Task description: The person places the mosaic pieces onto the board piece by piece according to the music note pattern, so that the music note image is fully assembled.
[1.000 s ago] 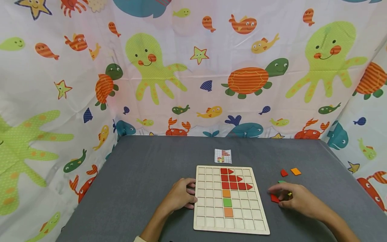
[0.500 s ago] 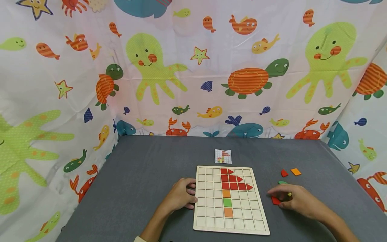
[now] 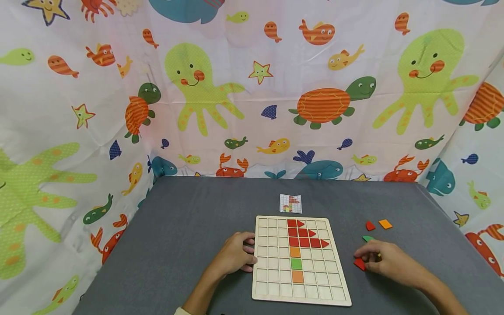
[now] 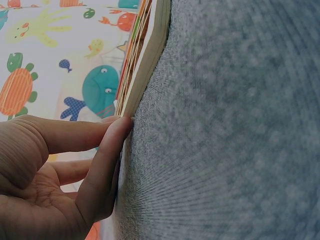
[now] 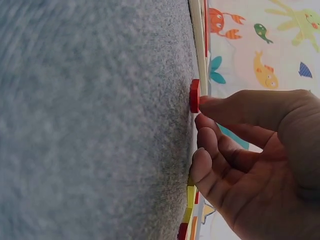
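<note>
The pale wooden grid board [image 3: 273, 278] lies on the grey table, with red, orange and green tiles in some of its cells. My left hand [image 3: 233, 253] rests its fingertips against the board's left edge; the left wrist view shows thumb and finger [image 4: 112, 155] meeting at that edge. Right of the board, my right hand [image 3: 387, 261] is low over the table, its curled thumb and fingertips at a small red tile [image 3: 359, 264]. In the right wrist view the thumb touches this red tile [image 5: 194, 96]. A yellow tile [image 5: 190, 196] shows beyond the fingers there.
Behind the board lies a small printed pattern card [image 3: 290, 204]. Beyond my right hand are a green tile [image 3: 368, 238], another red tile [image 3: 370, 225] and an orange tile [image 3: 385, 223]. A sea-animal curtain [image 3: 244, 113] hangs behind the table.
My right hand has shifted slightly to the right, and the red tile at its fingertips has turned and moved a little toward me. The left hand and board have stayed put.
</note>
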`<state>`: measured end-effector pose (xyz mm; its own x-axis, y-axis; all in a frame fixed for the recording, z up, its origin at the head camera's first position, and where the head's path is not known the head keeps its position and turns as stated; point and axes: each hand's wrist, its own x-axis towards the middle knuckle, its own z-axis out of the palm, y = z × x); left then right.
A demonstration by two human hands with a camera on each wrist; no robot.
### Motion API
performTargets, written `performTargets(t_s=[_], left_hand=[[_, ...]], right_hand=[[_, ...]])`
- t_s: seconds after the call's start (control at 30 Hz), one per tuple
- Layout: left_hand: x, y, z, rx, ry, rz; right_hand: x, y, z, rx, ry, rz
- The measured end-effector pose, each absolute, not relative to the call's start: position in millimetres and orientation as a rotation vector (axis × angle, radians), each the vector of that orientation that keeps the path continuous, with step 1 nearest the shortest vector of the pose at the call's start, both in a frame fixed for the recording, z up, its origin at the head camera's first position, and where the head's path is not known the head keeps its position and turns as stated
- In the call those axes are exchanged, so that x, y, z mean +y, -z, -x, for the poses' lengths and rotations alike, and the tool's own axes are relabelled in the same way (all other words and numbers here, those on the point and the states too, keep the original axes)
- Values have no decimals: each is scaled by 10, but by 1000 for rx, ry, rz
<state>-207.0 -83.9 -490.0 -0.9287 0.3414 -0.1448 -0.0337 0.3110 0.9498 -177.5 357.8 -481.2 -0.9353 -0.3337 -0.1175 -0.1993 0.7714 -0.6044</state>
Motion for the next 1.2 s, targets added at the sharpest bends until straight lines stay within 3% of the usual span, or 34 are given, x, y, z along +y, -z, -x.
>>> performTargets(t_s=[0.23,0.87,1.2], left_hand=[[-834,4902,2074,2270,-1645,-278],[-826,4897,2076,2276,-1648,-262],[-828,4890,2057,2282,-1651,-274]], right_hand=[[3579,4788,1776,2770,884,393],[3573,4870,1770,2721,941,650],[3493,4839,1767,2755,876,597]])
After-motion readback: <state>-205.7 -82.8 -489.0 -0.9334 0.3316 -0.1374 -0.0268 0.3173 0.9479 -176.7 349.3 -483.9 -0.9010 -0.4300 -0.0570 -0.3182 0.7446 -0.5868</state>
